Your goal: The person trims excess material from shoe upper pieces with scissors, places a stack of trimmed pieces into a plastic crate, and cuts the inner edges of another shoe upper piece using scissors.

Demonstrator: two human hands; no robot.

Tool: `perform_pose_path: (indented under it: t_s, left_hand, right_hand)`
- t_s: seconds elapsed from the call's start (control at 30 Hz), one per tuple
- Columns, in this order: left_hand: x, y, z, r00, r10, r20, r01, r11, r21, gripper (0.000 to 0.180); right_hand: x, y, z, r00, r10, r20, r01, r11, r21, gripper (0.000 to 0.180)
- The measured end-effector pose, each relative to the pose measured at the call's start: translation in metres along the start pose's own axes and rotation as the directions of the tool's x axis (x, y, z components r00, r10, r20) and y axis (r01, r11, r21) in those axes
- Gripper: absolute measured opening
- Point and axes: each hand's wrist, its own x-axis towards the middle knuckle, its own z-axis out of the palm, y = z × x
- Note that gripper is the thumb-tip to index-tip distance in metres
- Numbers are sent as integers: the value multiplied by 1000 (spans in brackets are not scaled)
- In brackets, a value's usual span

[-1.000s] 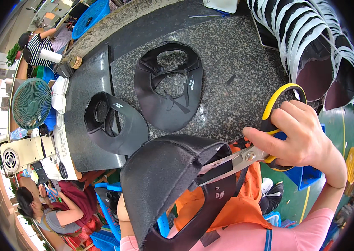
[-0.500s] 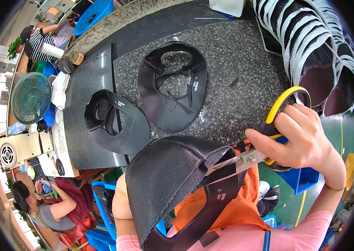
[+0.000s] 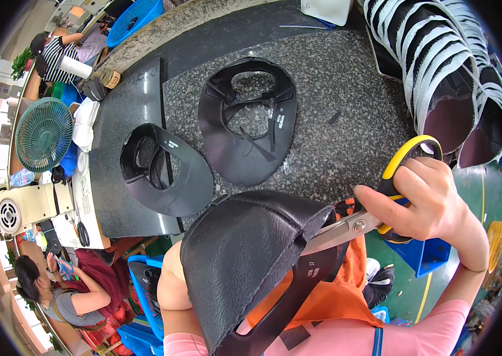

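Observation:
My right hand is closed round the yellow-and-black handles of a pair of scissors. The silver blades reach the edge of a black leather shoe upper held up before me, by its stitched seam. My left arm goes behind this upper, which hides my left hand and its fingers. Two more black shoe uppers lie ahead: a smaller-looking one at the left and another near the middle, with loose strips across its opening.
The speckled stone table carries a small dark scrap. Nested white-edged uppers stand at its right end. An orange cloth covers my lap, with a black scrap below. Two people work at the left, past a green fan.
The scissor blades have drawn closer together at the upper's edge, and the handles have come nearer each other. My right hand has shifted slightly down. The uppers on the table stay put.

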Motion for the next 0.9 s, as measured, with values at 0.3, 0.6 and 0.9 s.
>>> perform_pose_path:
  t_s: [0.3, 0.6, 0.9]
  left_hand:
    - [-4, 7, -4, 999, -29, 34, 28, 999, 17, 42]
    - [21, 38, 47, 974, -58, -221, 102, 976, 193, 42]
    - [30, -9, 48, 847, 306, -434, -257, 952, 169, 58]
  right_hand:
    - [0, 0, 3, 1000, 3, -25, -2, 999, 32, 53]
    - [-11, -9, 6, 982, 168, 84, -179, 974, 139, 54]
    - [0, -21, 22, 957, 289, 22, -289, 957, 11, 59]
